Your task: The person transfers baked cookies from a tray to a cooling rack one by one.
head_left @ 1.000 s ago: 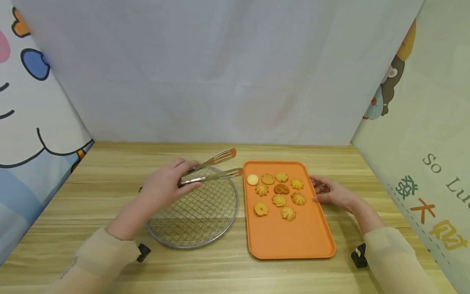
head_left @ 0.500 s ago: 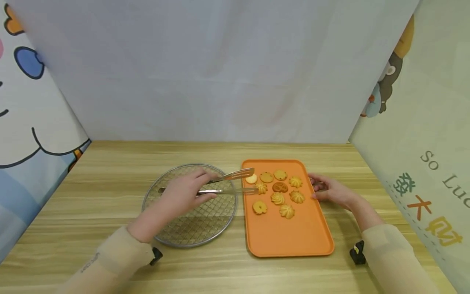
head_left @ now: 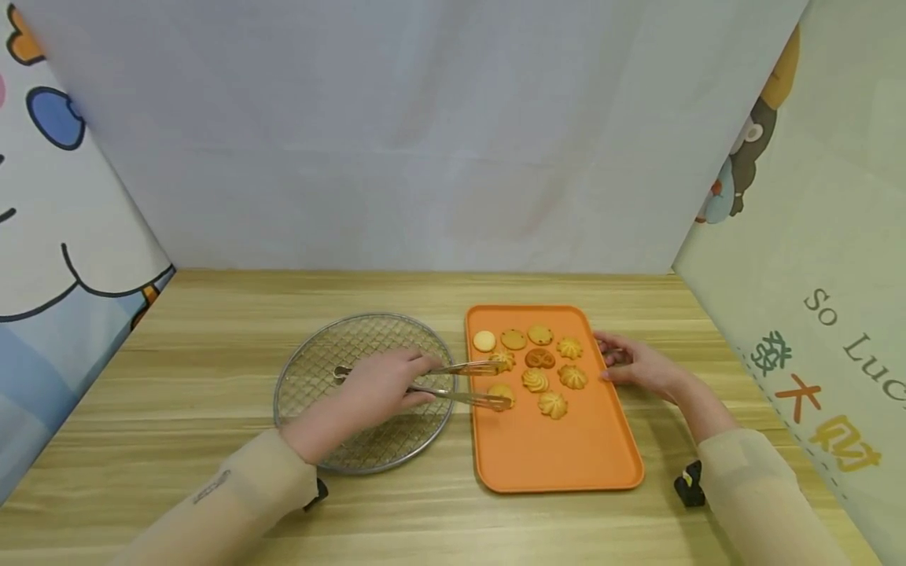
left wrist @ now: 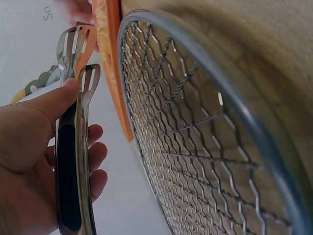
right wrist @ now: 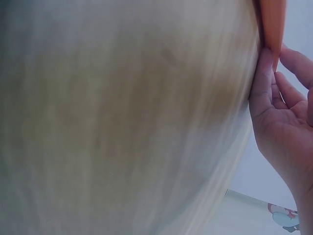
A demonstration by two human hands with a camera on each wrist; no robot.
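A person's left hand (head_left: 378, 385) has its grip clenched around metal tongs (head_left: 460, 381), held above a round wire rack (head_left: 304, 377) on the wooden table (head_left: 212, 330). The tongs' tips are spread on either side of a ring-shaped cookie (head_left: 502, 391) on the orange tray (head_left: 559, 456), just right of the rack. The right hand (head_left: 637, 368) rests with relaxed fingers against the tray's right edge. Eight more cookies lie nearby.

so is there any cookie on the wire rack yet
No, the round wire rack is bare of cookies in the head view; all the cookies lie on the orange tray.
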